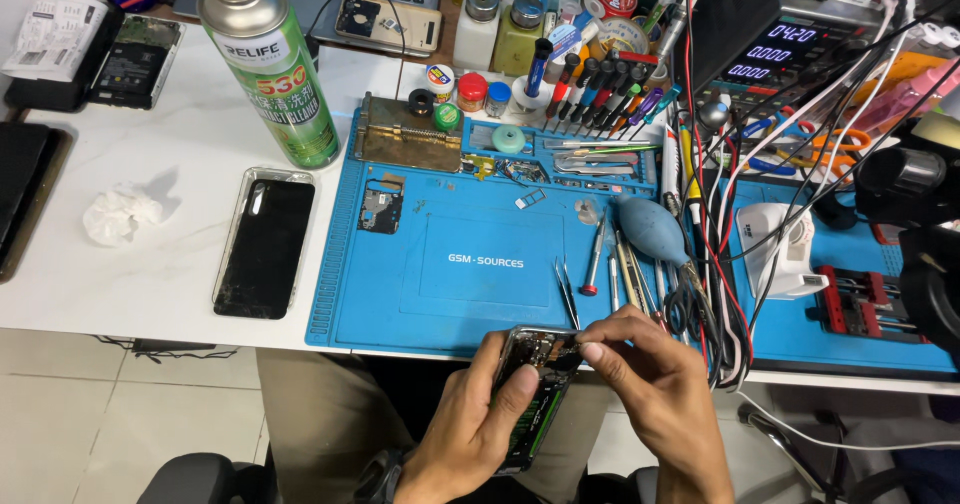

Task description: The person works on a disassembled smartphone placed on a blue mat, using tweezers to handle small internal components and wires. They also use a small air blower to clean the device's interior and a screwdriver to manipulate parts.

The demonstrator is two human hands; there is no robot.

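Note:
My left hand (470, 419) grips an opened smartphone (535, 389) with its back off, circuit boards showing, held over my lap just below the table's front edge. My right hand (655, 384) pinches at the phone's top right corner with thumb and forefinger; whether a small part sits between the fingertips is too small to tell. Tweezers (567, 292) lie on the blue work mat (450, 294) just above my hands.
A black phone in a clear case (266, 244) lies left of the mat, beside a green spray can (272, 64) and a crumpled tissue (120, 214). A blue air blower (652, 230), screwdrivers (595, 89), a metal fixture (405, 136), tangled cables (715, 264) and a power supply (790, 49) crowd the right.

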